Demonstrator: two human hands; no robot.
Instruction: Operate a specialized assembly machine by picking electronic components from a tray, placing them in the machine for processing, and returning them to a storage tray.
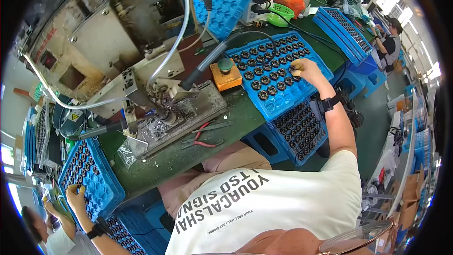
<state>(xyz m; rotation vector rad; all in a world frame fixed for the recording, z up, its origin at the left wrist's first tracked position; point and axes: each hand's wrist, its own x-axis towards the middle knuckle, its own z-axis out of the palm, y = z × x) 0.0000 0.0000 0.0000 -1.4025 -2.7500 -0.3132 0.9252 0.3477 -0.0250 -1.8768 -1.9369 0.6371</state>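
My right hand (306, 69) reaches out over a blue tray (283, 99) whose pockets hold several round black parts (258, 71). Its fingertips pinch at one black part near the tray's far side. A dark watch sits on that wrist. My left hand (75, 196) lies on another blue tray (101, 186) of black parts at the lower left. Its fingers curl down onto the tray, and whether they hold a part is hidden. A black band is on that wrist too.
A grey metal press (155, 99) with hoses stands between the two trays on a green bench. An orange box with a green button (225, 73) and red-handled pliers (204, 138) lie beside it. More blue trays (344, 30) are stacked around. Other people (390, 42) work nearby.
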